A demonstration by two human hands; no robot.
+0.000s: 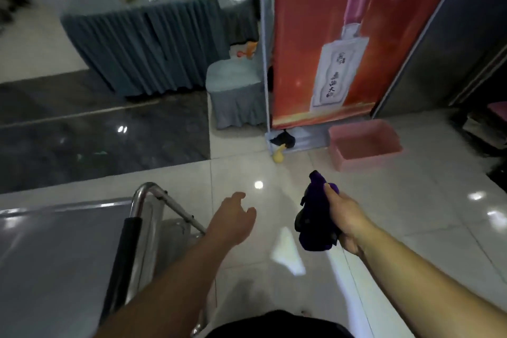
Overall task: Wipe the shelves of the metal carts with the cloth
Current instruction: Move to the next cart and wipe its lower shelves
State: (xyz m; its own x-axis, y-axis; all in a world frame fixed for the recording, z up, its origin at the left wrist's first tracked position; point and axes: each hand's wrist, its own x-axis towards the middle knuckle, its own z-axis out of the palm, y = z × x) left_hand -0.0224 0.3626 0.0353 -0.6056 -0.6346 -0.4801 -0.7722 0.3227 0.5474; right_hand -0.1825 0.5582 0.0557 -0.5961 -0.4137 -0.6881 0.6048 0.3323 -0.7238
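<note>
1. The cloth (315, 217) is dark purple, soft and bunched into a crumpled wad, one end poking up above the fist. It is held in the air over the tiled floor (411, 214), to the right of the cart.
2. The right hand (344, 215) grips the cloth, its fingers (349, 245) curled round the bundle and the thumb pressed against the upper part.
3. The left hand (233, 218) holds nothing; its fingers are loosely relaxed, spread slightly, just beside the cart's handle but not touching it.
4. The metal cart (55, 250) fills the lower left: a flat, shiny steel top shelf with bright glare, and a bent tubular handle (142, 200) with a black grip sleeve lower down.
5. Ahead on the glossy pale tiles lie a pink rectangular plastic basin (363, 143) and a small yellow object (278, 156) at the foot of a red banner (343, 35) that pictures a bottle.
6. Left of the banner stands a chair in a grey-blue pleated cover (236, 96), and beyond it a counter (142, 44) skirted in matching pleated fabric, its top holding blurred items.
</note>
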